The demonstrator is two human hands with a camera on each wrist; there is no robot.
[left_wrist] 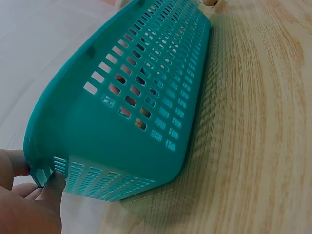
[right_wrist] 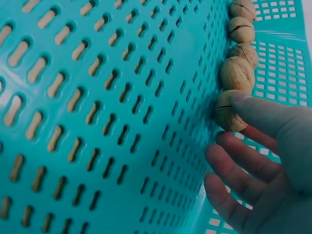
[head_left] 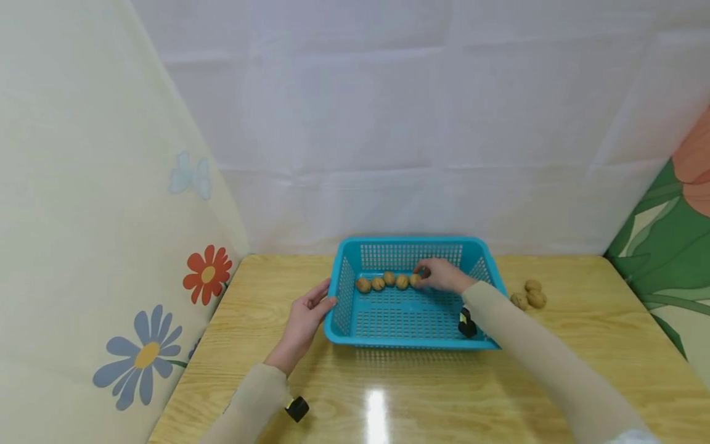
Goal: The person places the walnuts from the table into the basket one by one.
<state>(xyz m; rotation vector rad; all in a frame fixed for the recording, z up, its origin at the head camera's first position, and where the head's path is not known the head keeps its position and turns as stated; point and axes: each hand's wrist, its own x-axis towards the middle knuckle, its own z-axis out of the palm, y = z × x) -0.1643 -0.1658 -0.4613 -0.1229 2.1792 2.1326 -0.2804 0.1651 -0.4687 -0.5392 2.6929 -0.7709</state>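
Observation:
A blue plastic basket [head_left: 410, 342] with slotted walls stands on the wooden table. Inside, several walnuts [head_left: 389, 279] form a row along the back part of its floor. My right hand [head_left: 440, 275] reaches into the basket and pinches the rightmost walnut [right_wrist: 227, 111] between thumb and fingers, at the end of the row. In the right wrist view the other fingers are loosely bent beside it. At the basket's left end, my left hand [head_left: 305, 314] grips the rim, its thumb and fingers on either side of the edge in the left wrist view.
To the right of the basket, 3 more walnuts [head_left: 535, 299] lie close together on the table [head_left: 582, 345]. A white cloth [head_left: 355, 123] hangs behind the table. A flower-printed panel [head_left: 111, 216] borders the left side, another the right.

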